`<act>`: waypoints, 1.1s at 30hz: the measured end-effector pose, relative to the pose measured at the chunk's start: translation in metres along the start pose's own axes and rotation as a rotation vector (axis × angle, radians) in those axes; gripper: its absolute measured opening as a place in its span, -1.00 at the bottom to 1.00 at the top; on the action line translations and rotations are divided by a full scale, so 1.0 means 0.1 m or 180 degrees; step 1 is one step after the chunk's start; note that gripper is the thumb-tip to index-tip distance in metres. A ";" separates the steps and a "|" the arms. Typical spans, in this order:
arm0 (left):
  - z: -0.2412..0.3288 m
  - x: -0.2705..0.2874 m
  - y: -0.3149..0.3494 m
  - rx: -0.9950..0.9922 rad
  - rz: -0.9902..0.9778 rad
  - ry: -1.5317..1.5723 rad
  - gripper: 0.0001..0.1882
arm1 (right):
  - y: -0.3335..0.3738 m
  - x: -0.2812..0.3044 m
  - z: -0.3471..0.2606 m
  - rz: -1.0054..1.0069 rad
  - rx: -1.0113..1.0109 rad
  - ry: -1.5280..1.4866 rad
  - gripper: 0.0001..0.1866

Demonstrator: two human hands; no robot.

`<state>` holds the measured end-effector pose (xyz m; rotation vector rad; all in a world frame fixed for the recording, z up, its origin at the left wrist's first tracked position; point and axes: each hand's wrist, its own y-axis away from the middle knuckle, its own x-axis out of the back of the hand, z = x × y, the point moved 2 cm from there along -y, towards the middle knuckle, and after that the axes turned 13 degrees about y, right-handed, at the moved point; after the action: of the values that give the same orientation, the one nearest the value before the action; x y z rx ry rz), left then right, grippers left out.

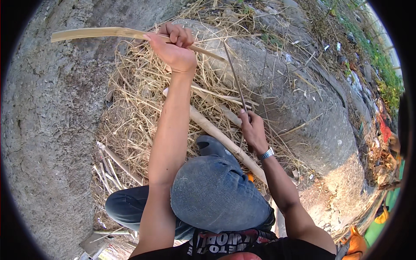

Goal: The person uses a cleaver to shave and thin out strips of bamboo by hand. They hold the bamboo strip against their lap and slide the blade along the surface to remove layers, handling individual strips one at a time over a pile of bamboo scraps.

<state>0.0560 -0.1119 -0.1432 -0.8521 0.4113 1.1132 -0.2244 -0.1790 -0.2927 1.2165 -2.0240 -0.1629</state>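
My left hand (174, 51) is closed round a long split strip of bamboo (89, 33), held up at the far left of centre. The strip's wide pale end sticks out to the left, and its narrow end points right. My right hand (254, 132) grips the handle of a long thin knife (235, 77), most of the handle being hidden in the fingers. Its dark blade points away from me, the tip close to the strip's narrow end; whether they touch I cannot tell. Below the hands a round bamboo pole (221, 138) lies slanting beside my bent knee (216, 195).
Bamboo shavings and dry straw (134, 99) cover the ground between a rough grey wall (52, 130) on the left and a large rock (303, 117) on the right. Cut bamboo pieces (115, 162) lie left of my legs. Orange and green items (357, 242) sit at the lower right.
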 end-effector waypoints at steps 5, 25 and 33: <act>0.09 0.12 -0.12 0.0112 -0.0048 -0.0052 -0.11 | -0.18 -0.15 -0.12 -0.0250 -0.0013 -0.0343 -0.28; 0.18 0.29 -0.04 0.0108 -0.0011 -0.0023 -0.09 | -0.28 -0.25 0.25 -0.0770 -0.0906 -0.1283 -0.51; 0.05 0.27 -0.12 0.0346 -0.0198 0.0020 -0.10 | -0.26 -0.27 0.14 0.0108 -0.0117 -0.0465 -0.37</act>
<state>0.0773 -0.0931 -0.1538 -0.7679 0.4437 1.0217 -0.2079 -0.1749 -0.3289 1.1765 -2.1563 -0.2785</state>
